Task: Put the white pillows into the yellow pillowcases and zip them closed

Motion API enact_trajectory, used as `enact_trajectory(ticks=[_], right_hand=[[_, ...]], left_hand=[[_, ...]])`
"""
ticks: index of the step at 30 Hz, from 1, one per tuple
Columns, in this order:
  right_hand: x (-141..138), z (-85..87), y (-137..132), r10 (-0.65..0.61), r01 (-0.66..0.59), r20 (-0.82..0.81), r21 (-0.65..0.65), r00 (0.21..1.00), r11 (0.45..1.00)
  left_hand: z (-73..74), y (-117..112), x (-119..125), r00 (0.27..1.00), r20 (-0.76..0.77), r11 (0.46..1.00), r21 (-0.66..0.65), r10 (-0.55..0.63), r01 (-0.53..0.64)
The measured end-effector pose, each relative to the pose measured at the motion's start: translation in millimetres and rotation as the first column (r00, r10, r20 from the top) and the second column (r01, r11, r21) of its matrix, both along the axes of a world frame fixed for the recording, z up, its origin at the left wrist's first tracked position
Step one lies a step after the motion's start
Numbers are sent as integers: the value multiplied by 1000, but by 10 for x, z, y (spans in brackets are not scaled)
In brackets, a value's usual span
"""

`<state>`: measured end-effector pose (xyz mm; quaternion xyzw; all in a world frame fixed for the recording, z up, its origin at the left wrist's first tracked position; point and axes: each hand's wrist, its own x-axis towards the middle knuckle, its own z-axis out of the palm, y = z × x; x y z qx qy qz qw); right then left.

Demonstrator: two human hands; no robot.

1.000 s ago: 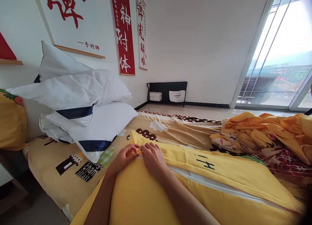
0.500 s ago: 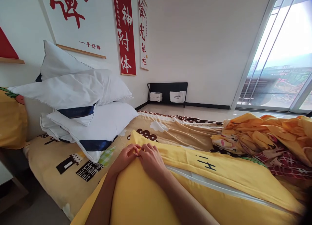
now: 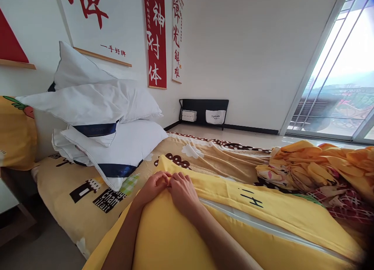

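A yellow pillowcase point(image 3: 172, 239), plump and filled, lies across the bed in front of me. A long gap along its side shows a strip of white filling point(image 3: 248, 215), probably a pillow. Printed dark letters and a bit of green mark its far flap. Near the far left corner of the case, my left hand point(image 3: 154, 187) and my right hand point(image 3: 183, 190) meet. Both are closed, thumbs and fingers pinching the yellow fabric at the left end of the gap. Whether a small zipper pull is between the fingertips is hidden.
White pillows point(image 3: 137, 139) are stacked at the left on the patterned bedsheet point(image 3: 58, 180). Crumpled orange-yellow bedding point(image 3: 318, 161) lies at the right. Beyond the bed stands a low black rack point(image 3: 201, 106) against the wall, and a glass door point(image 3: 333, 75) is at the right.
The view has turned slightly, so the room sits a little further right and tilted. Both hands stay together at the same corner of the pillowcase, fingers still pinched.
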<state>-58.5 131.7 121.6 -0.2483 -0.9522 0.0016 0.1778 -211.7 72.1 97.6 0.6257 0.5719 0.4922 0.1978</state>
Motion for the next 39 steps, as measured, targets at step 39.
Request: enact_trajectory(ticks=[39], right_hand=[[17, 13, -64, -91, 83, -66, -123, 994, 989]], left_hand=[[-3, -57, -15, 998, 53, 1000, 17, -20, 19]])
